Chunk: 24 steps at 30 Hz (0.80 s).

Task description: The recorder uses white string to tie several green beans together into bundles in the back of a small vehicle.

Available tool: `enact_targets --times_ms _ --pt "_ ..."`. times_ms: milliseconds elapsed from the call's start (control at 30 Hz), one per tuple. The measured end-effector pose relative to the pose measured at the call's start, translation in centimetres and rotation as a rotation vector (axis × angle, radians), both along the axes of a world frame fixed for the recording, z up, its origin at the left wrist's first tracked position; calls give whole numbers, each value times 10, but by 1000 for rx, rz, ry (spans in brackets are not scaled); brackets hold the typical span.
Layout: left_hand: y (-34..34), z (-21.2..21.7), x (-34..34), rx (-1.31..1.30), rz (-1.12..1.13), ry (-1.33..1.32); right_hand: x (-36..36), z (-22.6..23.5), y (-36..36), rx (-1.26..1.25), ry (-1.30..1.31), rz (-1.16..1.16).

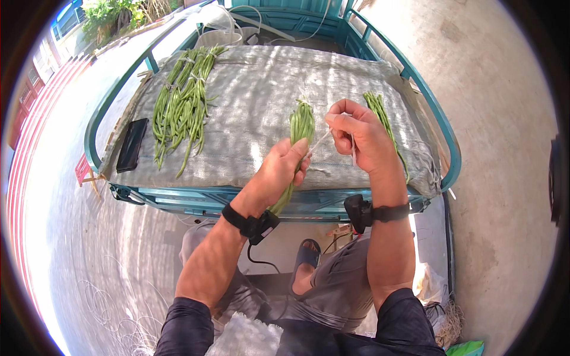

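My left hand (281, 169) is closed round the middle of a bunch of long green beans (302, 123), whose tops point away from me and whose tails hang past the cloth's near edge. A white string (321, 141) runs from the bunch, beside my left fingers, up to my right hand (360, 130). Thumb and forefinger of that hand pinch the string, and a loose end dangles below them. More long beans (380, 110) lie right of my right hand, partly hidden by it. At the left, several tied bunches of long beans (184, 98) rest on the cloth.
A grey cloth (249, 83) covers the bed of a teal cart with side rails (436, 107). A black phone (132, 145) lies at the cloth's left edge. Behind the cloth stands a whitish bucket (218, 39). Loose string (122, 317) is scattered on the floor at lower left.
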<state>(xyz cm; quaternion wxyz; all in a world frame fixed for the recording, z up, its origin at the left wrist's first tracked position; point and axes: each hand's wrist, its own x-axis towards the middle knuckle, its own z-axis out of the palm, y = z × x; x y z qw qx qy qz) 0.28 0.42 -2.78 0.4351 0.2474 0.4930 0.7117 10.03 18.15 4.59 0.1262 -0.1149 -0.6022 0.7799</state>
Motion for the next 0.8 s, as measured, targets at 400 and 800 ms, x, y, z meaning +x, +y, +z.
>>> enact_targets --times_ms 400,800 --pt "2 -1 1 -94 -128 76 -10 -14 7 -133 113 -36" --pt "4 10 9 -104 -183 119 -15 -15 -4 20 183 71"
